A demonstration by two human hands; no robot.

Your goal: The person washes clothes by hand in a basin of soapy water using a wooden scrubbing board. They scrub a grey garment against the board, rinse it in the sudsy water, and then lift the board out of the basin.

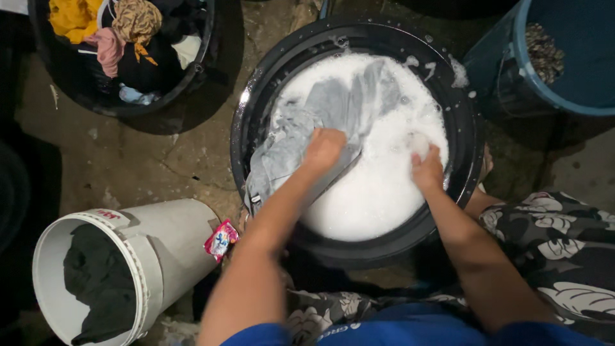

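We have both hands down in a black wash basin (pixel 471 138) full of white suds (pixel 378 186), which sits on the rough concrete floor (pixel 141 160) between our knees. Our left hand (pixel 325 148) is closed in a fist around a fold of a grey garment (pixel 320 109), pressing it against the basin's near-left side; the cloth spreads up across the foam and drapes over the rim on the left. Our right hand (pixel 427 168) sits in the suds near the right wall, fingers curled around a small white lump (soap or foam, we cannot tell which). Beside our left elbow lies a white plastic bucket (pixel 170 240) on its side with dark cloth inside, and a small pink sachet (pixel 221 239) rests just beside it. Farther off, a black tub (pixel 70 90) holds mixed coloured clothes, and a blue bucket (pixel 493 64) stands at the upper right.
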